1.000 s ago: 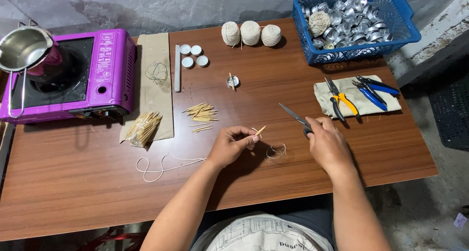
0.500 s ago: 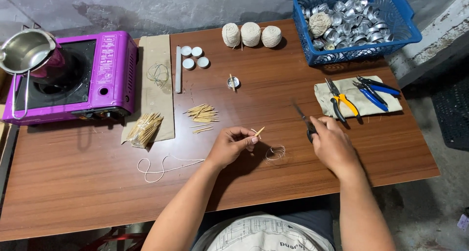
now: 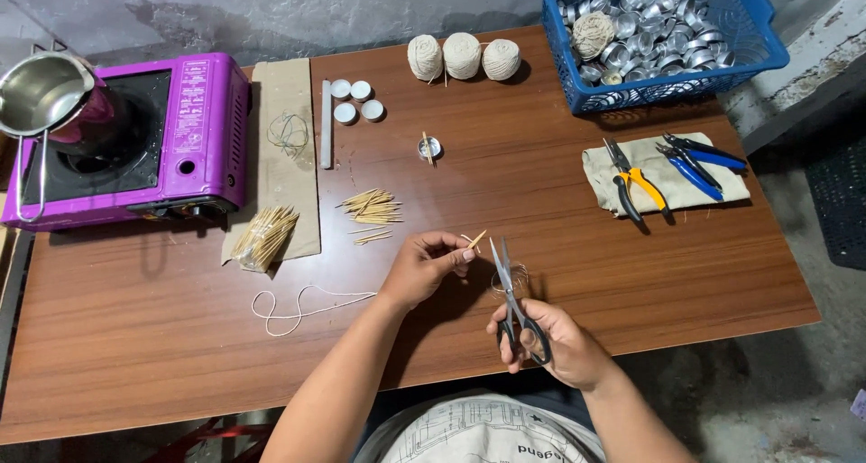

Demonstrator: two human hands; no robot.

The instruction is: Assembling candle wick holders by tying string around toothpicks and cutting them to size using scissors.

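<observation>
Fingertips of the left hand (image 3: 424, 266) pinch a short, pale wooden stick (image 3: 475, 239) above the brown table (image 3: 162, 355), its free end slanting up to the right. Just beside it, the right hand (image 3: 550, 341) grips the black loops of grey scissors (image 3: 507, 278), fingers curled through them, blades nearly closed and pointing up toward the stick.

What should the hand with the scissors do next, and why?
Probably ease the scissors forward to the small stick. The left hand pinches it, the right hand points the blades at it, and their tips sit just beside it.
</observation>
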